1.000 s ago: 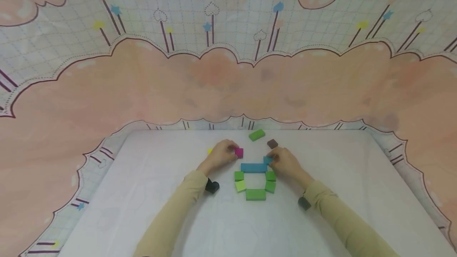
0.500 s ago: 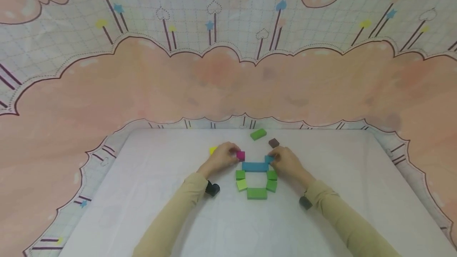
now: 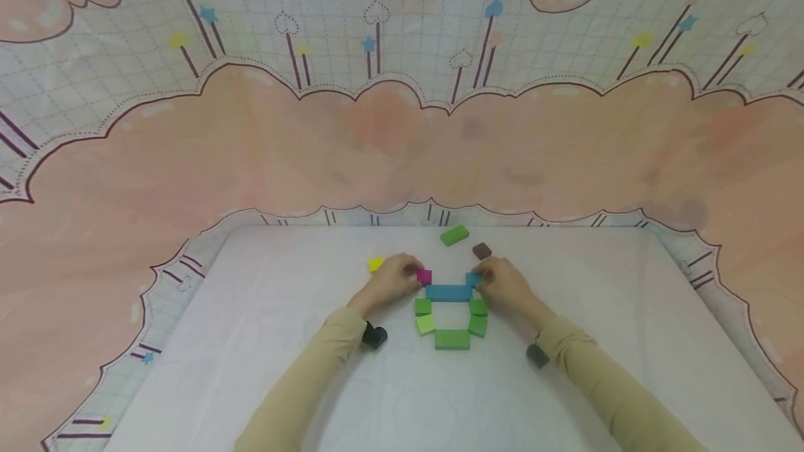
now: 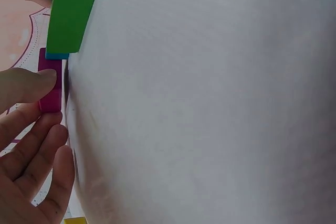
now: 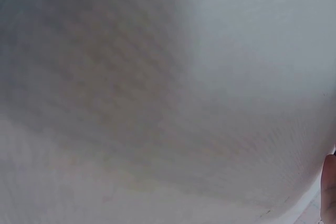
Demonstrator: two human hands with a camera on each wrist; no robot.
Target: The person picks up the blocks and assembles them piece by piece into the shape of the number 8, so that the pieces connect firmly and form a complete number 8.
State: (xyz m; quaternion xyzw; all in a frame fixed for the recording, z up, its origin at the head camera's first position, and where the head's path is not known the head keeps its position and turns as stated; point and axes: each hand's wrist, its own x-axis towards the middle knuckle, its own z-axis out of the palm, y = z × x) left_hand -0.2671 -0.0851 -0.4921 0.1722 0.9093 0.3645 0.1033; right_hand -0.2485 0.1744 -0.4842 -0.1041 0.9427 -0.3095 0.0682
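Note:
My left hand point(image 3: 391, 279) pinches a magenta block point(image 3: 424, 276) at the left end of a long blue block point(image 3: 449, 293). In the left wrist view the thumb lies across this magenta block point(image 4: 51, 100), with fingertips at its side. Near the other end of the long block, my right hand point(image 3: 505, 287) pinches a small blue block point(image 3: 472, 279), partly hidden by the fingers. Below, small green blocks point(image 3: 479, 307), a lime block point(image 3: 426, 325) and a wider green block point(image 3: 452, 340) complete a ring outline. The right wrist view catches only a fingertip point(image 5: 328, 190).
Behind the hands lie a loose green block point(image 3: 455, 236) and a brown block point(image 3: 481, 251). A yellow block point(image 3: 375, 265) sits beyond the left hand, partly covered. All rest on a white table point(image 3: 402, 403), with a patterned cloth point(image 3: 402, 152) behind it.
My left hand has brought the magenta block slightly toward me, down to the long blue block's left end. The right hand stays at the small blue block. The head view shifted a little.

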